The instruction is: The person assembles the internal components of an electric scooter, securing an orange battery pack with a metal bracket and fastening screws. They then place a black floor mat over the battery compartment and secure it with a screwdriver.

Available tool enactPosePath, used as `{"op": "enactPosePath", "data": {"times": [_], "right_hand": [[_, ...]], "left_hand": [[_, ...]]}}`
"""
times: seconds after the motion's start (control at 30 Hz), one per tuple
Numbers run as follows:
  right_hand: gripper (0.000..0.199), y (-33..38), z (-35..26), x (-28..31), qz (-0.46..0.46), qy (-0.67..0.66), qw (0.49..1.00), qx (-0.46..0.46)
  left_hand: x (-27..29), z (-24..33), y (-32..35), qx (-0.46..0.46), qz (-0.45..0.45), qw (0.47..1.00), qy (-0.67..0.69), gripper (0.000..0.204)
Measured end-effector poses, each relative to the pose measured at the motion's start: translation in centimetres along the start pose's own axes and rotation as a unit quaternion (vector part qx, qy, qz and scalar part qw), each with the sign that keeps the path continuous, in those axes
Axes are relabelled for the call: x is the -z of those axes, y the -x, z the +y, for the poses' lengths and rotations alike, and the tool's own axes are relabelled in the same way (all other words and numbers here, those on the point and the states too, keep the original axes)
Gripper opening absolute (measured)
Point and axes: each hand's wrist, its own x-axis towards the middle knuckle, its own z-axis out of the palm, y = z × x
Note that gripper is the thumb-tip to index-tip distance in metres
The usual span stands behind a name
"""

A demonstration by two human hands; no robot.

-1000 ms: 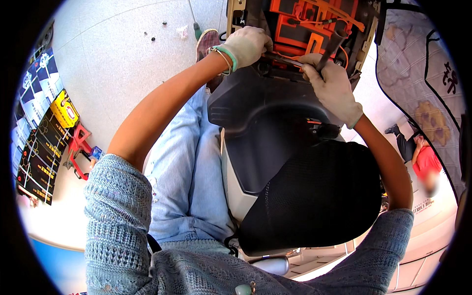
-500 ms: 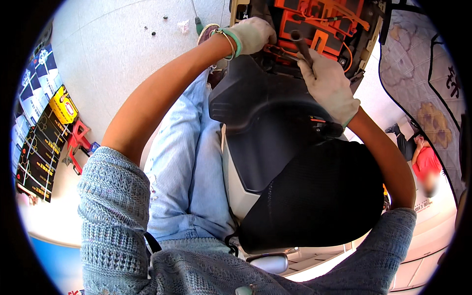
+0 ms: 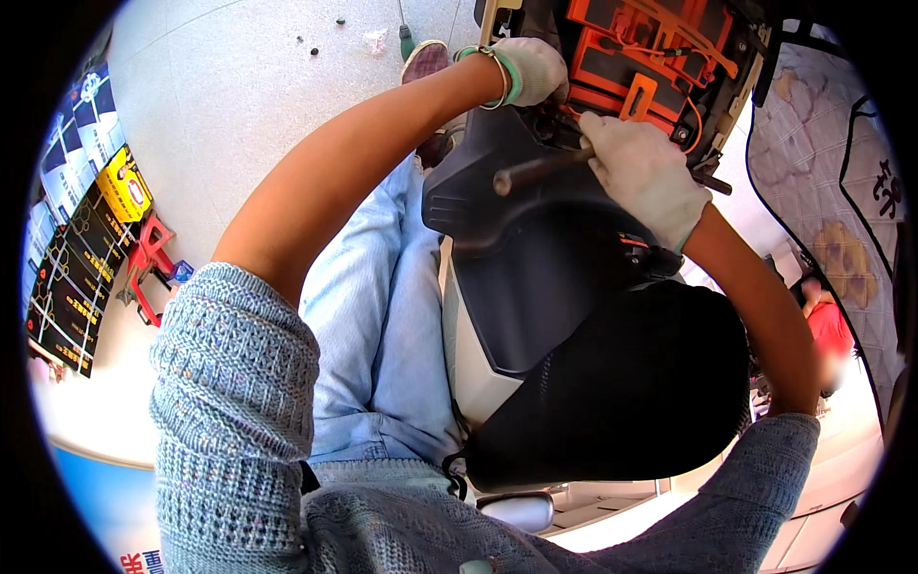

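Note:
A knit glove covers my left hand point(image 3: 531, 72), which is at the near left edge of an open compartment. Its fingers curl down toward the rim, and their tips are partly hidden. Lower and to the right, my gloved right hand point(image 3: 641, 167) is closed around a dark metal socket wrench point(image 3: 540, 172). The wrench's round end points left, above the black plastic panel point(image 3: 535, 277). In the compartment are dark blocks in an orange frame point(image 3: 639, 96), with orange cables running over them. A dark bar end point(image 3: 712, 182) shows beyond my right wrist; I cannot tell whether it belongs to the wrench.
A black seat point(image 3: 612, 383) rises close to my body. A screwdriver point(image 3: 406, 40) with a green handle lies on the floor near my shoe, beside small dark bits. Stacked boxes point(image 3: 72, 287) and a red stool point(image 3: 148, 263) stand left. A quilted cover point(image 3: 813, 182) and a person in red are right.
The wrench's round end has swung from pointing up over the compartment to pointing left over the black panel. My left hand shifts slightly right in the picture, as does the whole vehicle.

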Motion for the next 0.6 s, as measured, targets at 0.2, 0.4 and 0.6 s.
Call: {"op": "enactPosePath", "data": {"times": [0.2, 0.4, 0.6], "right_hand": [[0.011, -0.1, -1.3, -0.5, -0.040, -0.029, 0.995, -0.083], [0.013, -1.1, -3.5, 0.1, -0.107, -0.056, 0.983, -0.137], [0.014, -0.6, -3.0, -1.2, -0.125, -0.091, 0.971, -0.182]], "left_hand": [[-0.1, -0.2, 0.0, -0.011, -0.008, 1.000, 0.004, 0.040], [-1.0, -1.4, 1.0, -0.024, 0.127, 0.989, 0.074, 0.034], [-2.0, 1.7, 8.9, 0.254, 0.326, 0.846, 0.337, 0.022]]}}
